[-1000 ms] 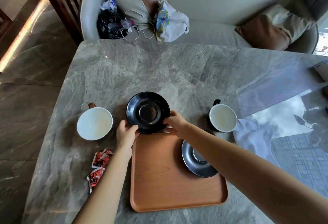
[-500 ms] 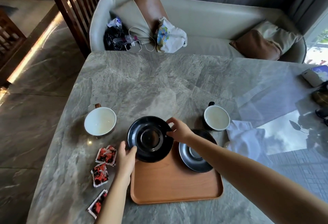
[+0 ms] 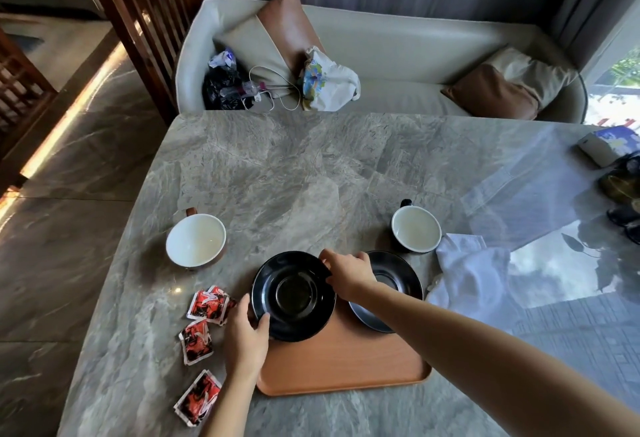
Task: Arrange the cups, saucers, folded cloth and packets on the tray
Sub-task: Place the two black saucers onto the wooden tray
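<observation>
A black saucer (image 3: 293, 295) sits over the far left corner of the wooden tray (image 3: 343, 364). My left hand (image 3: 246, 334) grips its near left rim and my right hand (image 3: 348, 272) pinches its far right rim. A second dark saucer (image 3: 398, 284) lies on the tray's far right, partly under my right arm. A brown cup (image 3: 196, 240) with a white inside stands on the table at the left. A black cup (image 3: 416, 228) stands beyond the tray at the right. The white cloth (image 3: 467, 273) lies right of the tray. Red packets (image 3: 207, 305) lie left of it.
The grey marble table (image 3: 311, 173) stretches far ahead. At its right edge lie a white box (image 3: 602, 147) and dark objects (image 3: 623, 183). Behind the table stands a beige sofa (image 3: 398, 52) with cushions and bags. The table's left edge drops to the floor.
Both hands have brought the black saucer from the table beyond the tray onto the tray's far left corner. The view has tilted up.
</observation>
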